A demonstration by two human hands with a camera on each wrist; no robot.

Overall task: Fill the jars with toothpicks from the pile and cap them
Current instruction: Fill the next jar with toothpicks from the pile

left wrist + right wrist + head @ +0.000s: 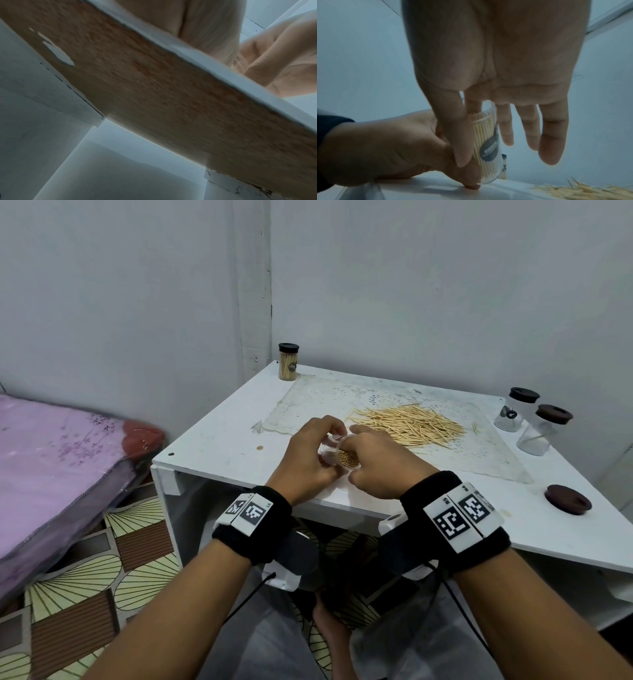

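My left hand (306, 455) grips a clear jar (342, 456) that stands near the table's front edge, packed with upright toothpicks. In the right wrist view the left hand (393, 148) wraps the jar (488, 151), which carries a dark label. My right hand (375, 463) is over the jar's mouth. Its thumb (460, 135) lies straight along the jar wall, the index finger goes behind the rim, and the other fingers hang straight. The toothpick pile (409, 422) lies just beyond my hands on a lace mat. A loose brown lid (568, 498) rests at the right.
A capped, filled jar (288, 361) stands at the table's far left corner. Two capped empty jars (517, 410) (543, 429) stand at the far right. A bed (51, 467) is on the left. The left wrist view shows mostly the table's front edge (154, 94) from below.
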